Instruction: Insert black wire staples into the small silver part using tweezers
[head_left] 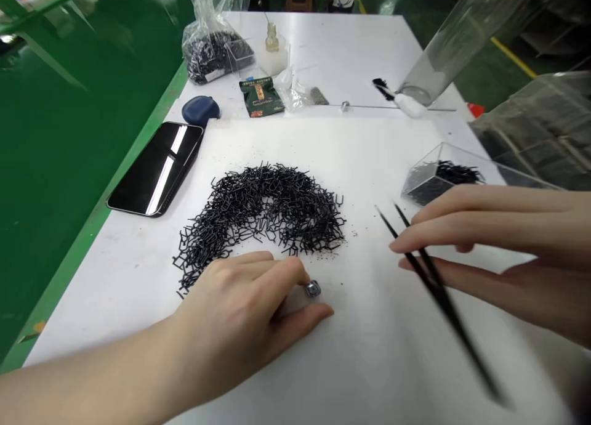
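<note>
My left hand (249, 308) rests low over the white work surface, its index fingertip at a small shiny metal piece (313, 288). The thumb lies stretched out, apart from that piece. A curved heap of small bent black pins (263, 197) spreads just beyond the knuckles, some of it hidden by the hand. On the other side, my right hand (489, 246) grips black tweezers (434, 283) between thumb and fingers. Their tips are apart, with nothing visible between them, and point away from me toward the upper left. The rear end is blurred.
A phone (157, 169) and a blue rounded case (201, 110) lie left. Behind are a bag of black pieces (212, 52), a small bottle (272, 38), a green packet (261, 97) and a thin rod (369, 107). A clear box (427, 178) with black pins stands right.
</note>
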Available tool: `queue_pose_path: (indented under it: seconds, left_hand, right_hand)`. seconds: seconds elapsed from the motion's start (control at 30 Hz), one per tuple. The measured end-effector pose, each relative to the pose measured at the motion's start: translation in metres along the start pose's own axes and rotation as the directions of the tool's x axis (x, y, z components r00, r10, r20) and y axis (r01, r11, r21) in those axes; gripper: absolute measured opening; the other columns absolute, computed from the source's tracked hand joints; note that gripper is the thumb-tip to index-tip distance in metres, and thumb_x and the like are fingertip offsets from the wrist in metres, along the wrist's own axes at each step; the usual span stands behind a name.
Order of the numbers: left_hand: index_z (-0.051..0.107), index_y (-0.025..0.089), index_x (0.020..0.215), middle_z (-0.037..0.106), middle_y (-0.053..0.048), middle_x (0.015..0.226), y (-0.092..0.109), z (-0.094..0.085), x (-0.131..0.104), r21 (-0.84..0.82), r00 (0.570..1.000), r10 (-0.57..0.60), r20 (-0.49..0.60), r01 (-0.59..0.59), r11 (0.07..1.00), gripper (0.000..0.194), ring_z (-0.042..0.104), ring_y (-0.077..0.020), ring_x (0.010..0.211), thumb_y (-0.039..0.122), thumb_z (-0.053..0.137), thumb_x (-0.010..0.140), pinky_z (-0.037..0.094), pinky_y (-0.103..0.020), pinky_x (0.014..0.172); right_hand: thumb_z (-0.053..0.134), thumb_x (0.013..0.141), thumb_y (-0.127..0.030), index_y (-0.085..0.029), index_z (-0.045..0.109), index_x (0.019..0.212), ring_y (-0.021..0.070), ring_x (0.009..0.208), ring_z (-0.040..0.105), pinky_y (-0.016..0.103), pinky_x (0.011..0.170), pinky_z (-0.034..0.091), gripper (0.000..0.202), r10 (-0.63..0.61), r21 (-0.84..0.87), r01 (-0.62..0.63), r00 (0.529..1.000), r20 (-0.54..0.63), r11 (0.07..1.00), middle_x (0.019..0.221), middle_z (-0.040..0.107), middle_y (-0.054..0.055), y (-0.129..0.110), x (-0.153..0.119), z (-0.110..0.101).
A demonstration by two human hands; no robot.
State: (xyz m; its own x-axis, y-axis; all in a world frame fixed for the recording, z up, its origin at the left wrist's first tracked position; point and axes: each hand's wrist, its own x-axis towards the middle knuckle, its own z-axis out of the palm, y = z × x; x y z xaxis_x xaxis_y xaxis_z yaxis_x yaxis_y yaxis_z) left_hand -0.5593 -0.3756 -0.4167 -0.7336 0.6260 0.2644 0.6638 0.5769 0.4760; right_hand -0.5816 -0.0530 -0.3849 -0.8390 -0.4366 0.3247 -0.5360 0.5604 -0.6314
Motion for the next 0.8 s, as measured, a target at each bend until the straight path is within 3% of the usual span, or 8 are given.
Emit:
queue_pose_path:
  seconds: [0.1,0.2,0.3,0.43,0.6,0.8]
  left_hand:
    - [0.076,0.015,0.101,0.06,0.008,0.061,-0.001,0.002,0.001,0.012,1.0,0.017,-0.026,-0.017,1.0,0.023,0.054,-0.012,0.049,0.03,0.068,0.116,0.044,-0.026,0.052]
    - [0.075,0.014,0.114,0.062,0.009,0.062,-0.002,0.003,0.002,0.004,0.998,0.026,-0.049,-0.026,1.0,0.012,0.053,-0.0115,0.048,0.022,0.067,0.11,0.043,-0.025,0.051]
    - [0.074,0.017,0.113,0.062,0.01,0.063,-0.003,0.004,0.001,-0.012,0.998,0.039,-0.052,-0.039,0.999,0.011,0.053,-0.0104,0.049,0.018,0.066,0.105,0.042,-0.023,0.052]
    - [0.073,0.02,0.108,0.06,0.01,0.063,-0.007,0.009,-0.002,-0.033,0.996,0.051,-0.077,-0.054,0.998,0.01,0.052,-0.0099,0.048,0.017,0.064,0.106,0.042,-0.023,0.053]
    - [0.074,0.021,0.108,0.059,0.01,0.063,-0.009,0.014,-0.004,-0.041,0.996,0.036,-0.084,-0.039,0.998,0.01,0.051,-0.0102,0.048,0.018,0.064,0.106,0.04,-0.024,0.052]
    - [0.074,0.023,0.108,0.06,0.011,0.062,-0.008,0.012,-0.003,-0.074,0.997,0.018,-0.08,-0.024,0.997,0.01,0.051,-0.0102,0.047,0.019,0.066,0.104,0.04,-0.024,0.051]
  right_hand:
    - [0.079,0.1,-0.017,-0.036,0.09,0.108,0.0199,0.065,0.079,0.033,0.052,0.06,0.023,-0.092,-0.072,0.112,0.966,0.242,0.991,0.094,0.088,0.002,0.006,-0.003,-0.012]
    - [0.076,0.097,-0.013,-0.034,0.09,0.103,0.0176,0.06,0.076,0.032,0.051,0.059,0.026,-0.05,-0.049,0.071,0.939,0.34,0.996,0.086,0.083,-0.001,0.007,0.0,-0.008]
    - [0.069,0.1,-0.013,-0.03,0.09,0.106,0.0171,0.063,0.073,0.033,0.058,0.06,0.028,-0.055,-0.087,0.073,0.98,0.192,0.994,0.083,0.076,0.0,0.002,0.009,0.01]
    - [0.069,0.111,-0.02,-0.025,0.089,0.114,0.0189,0.074,0.072,0.036,0.07,0.06,0.021,-0.078,-0.156,0.073,0.997,-0.024,0.985,0.098,0.082,0.006,0.001,0.024,0.041]
    - [0.073,0.109,-0.021,-0.026,0.09,0.096,0.0252,0.086,0.071,0.039,0.071,0.055,0.022,-0.109,-0.22,0.099,0.993,-0.034,0.971,0.086,0.078,0.006,0.008,0.032,0.06]
    - [0.07,0.11,-0.019,-0.024,0.084,0.096,0.0248,0.088,0.072,0.039,0.073,0.056,0.02,-0.083,-0.198,0.078,0.996,-0.016,0.977,0.091,0.079,0.006,0.01,0.033,0.061]
